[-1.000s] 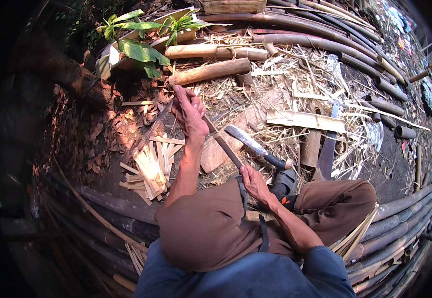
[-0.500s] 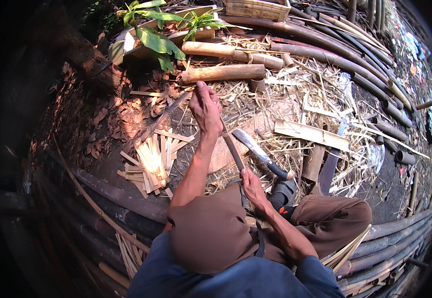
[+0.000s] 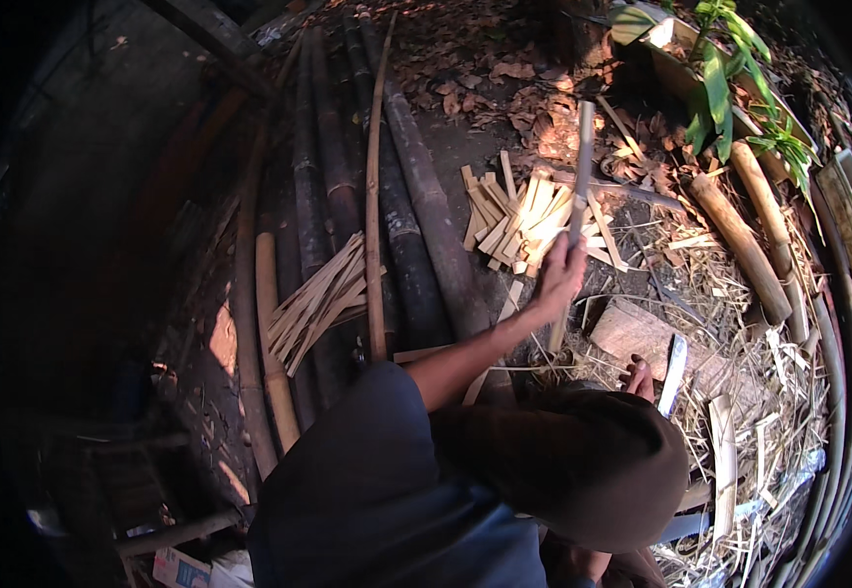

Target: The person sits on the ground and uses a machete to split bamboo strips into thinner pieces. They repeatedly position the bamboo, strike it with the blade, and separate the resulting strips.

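Observation:
My left hand [image 3: 561, 279] is closed around a long flat bamboo strip [image 3: 584, 147], held with one end pointing away from me and the other end below the hand. Just left of that strip lies a pile of short pale bamboo slats [image 3: 529, 220]. My right hand [image 3: 641, 379] shows only in part beyond my brown-covered knee; its fingers are apart, with nothing seen in them. Close to its right is the bright blade of a knife [image 3: 674, 370], whose handle is hidden. A flat wooden block [image 3: 632, 328] lies just ahead of the right hand.
Dark bamboo poles [image 3: 426, 196] run along the left, with a bundle of thin strips [image 3: 318, 299] across them. Thick cut bamboo pieces [image 3: 745, 245] and a leafy plant [image 3: 725, 78] stand far right. Shavings [image 3: 779, 392] cover the right-hand ground, beside a split bamboo piece [image 3: 723, 461].
The view has swung left. My right hand has let go of the strip, which my left hand now carries over by the slat pile.

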The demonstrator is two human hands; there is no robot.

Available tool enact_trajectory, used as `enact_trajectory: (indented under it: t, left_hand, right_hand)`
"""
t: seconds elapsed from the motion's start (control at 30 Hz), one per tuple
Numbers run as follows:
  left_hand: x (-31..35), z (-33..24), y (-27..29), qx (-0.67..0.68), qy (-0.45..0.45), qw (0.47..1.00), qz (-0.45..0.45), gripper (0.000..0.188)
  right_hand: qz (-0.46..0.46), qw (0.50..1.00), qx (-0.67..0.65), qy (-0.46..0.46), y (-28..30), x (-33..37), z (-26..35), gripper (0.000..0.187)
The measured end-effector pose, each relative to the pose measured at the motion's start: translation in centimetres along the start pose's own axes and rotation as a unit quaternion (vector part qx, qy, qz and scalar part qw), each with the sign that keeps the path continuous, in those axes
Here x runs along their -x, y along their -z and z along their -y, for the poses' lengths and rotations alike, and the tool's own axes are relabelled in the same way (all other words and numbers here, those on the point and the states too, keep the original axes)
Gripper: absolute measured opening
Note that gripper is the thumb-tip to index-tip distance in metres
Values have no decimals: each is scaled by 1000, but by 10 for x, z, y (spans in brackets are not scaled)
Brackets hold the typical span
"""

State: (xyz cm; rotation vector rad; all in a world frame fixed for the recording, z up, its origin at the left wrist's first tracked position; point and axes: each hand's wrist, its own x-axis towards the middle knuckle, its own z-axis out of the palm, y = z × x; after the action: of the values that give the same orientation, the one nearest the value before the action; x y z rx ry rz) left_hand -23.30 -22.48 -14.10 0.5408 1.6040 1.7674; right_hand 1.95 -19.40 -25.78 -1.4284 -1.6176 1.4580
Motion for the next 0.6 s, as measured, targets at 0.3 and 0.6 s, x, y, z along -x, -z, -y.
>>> enact_trajectory:
  t: [0.3, 0.6]
  left_hand:
    - [88, -30, 405, -598, -16, 688, -411, 40]
    - [156, 28, 480, -90, -1, 829, -552, 23]
  right_hand:
    - [-240, 953, 145, -114, 78, 146, -82, 38]
    - [-312, 897, 222, -219, 113, 218, -111, 36]
